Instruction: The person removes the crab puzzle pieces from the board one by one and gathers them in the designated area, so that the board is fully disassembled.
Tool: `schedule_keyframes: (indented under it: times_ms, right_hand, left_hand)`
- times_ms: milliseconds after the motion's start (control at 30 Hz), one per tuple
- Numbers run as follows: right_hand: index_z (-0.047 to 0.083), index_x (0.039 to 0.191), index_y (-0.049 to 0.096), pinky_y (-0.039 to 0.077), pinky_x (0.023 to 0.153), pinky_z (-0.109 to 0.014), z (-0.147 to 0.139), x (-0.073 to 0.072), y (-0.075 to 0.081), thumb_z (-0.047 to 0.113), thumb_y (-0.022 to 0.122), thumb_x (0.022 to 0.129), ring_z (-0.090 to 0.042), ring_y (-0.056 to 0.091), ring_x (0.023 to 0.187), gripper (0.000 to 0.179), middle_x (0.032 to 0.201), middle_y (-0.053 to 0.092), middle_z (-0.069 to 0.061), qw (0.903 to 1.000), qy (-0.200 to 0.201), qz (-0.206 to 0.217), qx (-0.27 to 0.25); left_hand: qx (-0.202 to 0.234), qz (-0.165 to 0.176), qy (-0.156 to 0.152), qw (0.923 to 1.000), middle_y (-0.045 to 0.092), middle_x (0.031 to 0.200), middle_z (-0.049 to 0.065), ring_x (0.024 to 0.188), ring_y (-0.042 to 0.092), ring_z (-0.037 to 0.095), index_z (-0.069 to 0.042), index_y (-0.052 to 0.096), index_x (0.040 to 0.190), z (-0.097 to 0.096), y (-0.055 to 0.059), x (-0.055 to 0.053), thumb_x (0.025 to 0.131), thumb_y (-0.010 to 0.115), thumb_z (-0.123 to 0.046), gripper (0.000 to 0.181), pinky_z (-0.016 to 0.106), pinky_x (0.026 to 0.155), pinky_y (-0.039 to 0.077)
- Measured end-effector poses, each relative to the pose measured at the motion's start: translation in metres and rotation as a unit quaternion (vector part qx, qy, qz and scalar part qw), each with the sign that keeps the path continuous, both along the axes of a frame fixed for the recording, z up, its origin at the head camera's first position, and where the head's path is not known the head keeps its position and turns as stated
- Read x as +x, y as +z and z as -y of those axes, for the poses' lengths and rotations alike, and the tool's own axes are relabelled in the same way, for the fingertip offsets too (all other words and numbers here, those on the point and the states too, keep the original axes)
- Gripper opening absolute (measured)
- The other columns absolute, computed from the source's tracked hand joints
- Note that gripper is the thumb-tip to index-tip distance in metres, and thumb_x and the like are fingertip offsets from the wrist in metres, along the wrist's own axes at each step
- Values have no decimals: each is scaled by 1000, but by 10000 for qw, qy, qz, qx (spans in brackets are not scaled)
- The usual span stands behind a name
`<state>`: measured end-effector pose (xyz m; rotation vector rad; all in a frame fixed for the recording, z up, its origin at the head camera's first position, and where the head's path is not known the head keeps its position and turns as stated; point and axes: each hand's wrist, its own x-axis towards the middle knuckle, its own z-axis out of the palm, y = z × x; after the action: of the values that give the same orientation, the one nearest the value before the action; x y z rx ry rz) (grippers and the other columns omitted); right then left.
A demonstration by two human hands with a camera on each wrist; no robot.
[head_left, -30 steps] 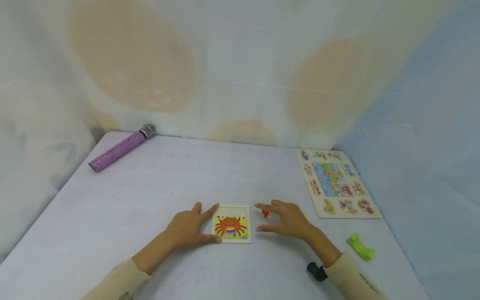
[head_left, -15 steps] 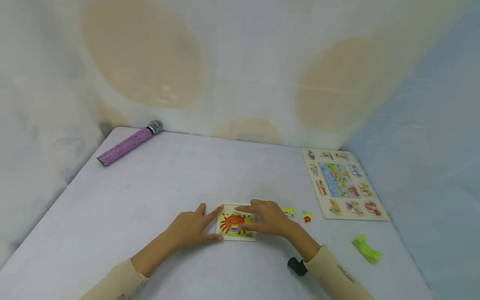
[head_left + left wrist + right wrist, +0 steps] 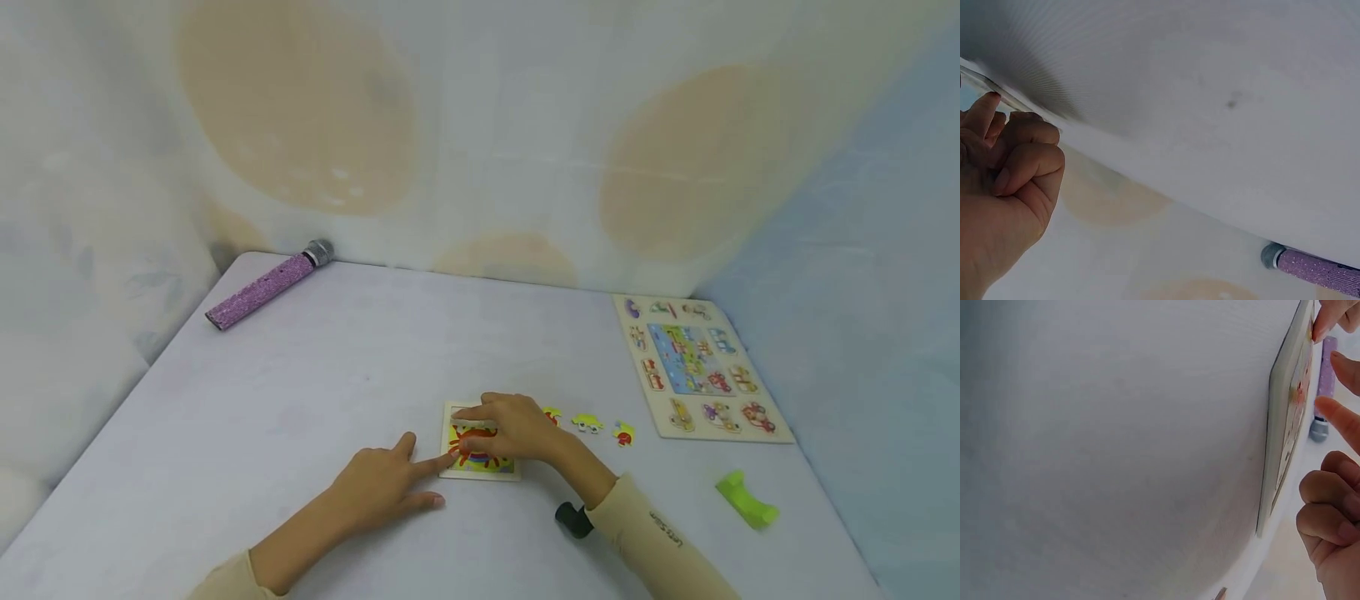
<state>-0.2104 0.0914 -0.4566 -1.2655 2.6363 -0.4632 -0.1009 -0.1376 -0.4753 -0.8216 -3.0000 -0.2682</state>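
A small framed crab puzzle (image 3: 480,476) lies flat on the table, partly covered by my right hand (image 3: 517,427). The right thumb and index finger are spread over its picture, apart from each other; the right wrist view shows the other right fingers (image 3: 1329,500) curled. From the left, my left hand (image 3: 378,487) touches the puzzle's left part with its extended index fingertip. Its thumb points toward the frame's near corner but is off it. In the left wrist view the remaining left fingers (image 3: 1032,150) are curled in. Neither hand holds a piece that shows.
Loose puzzle pieces lie right of the frame: one by the right wrist (image 3: 552,415), a yellow-green piece (image 3: 587,423) and a red-yellow piece (image 3: 624,433). Farther right are a large picture board (image 3: 693,358) and a green curved block (image 3: 747,500). A purple microphone (image 3: 262,292) lies far left.
My right hand has moved left from beside the puzzle to over it, uncovering loose pieces. My left thumb has come off the frame, and the left index finger has shifted onto the picture.
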Motion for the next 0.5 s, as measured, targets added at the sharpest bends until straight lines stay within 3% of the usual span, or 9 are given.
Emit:
schedule_keyframes:
  times_ms: [333,500]
  right_hand:
    - [26,120,74,23,53,-21,6,-2,0,44,68,91,-7,30,57,35,70,42,6,10000,59,4,-14]
    - [19,119,74,25,55,-21,11,-2,-2,33,62,93,-6,31,61,32,71,40,8,9989,59,424,-165]
  left_hand:
    - [7,25,-26,10000,43,84,1,45,25,8,-45,54,139,1,-3,1,90,55,-64,53,23,46,30]
    - [100,1,-8,9999,42,82,0,45,23,8,-45,55,138,1,-6,2,91,55,-62,50,23,45,28]
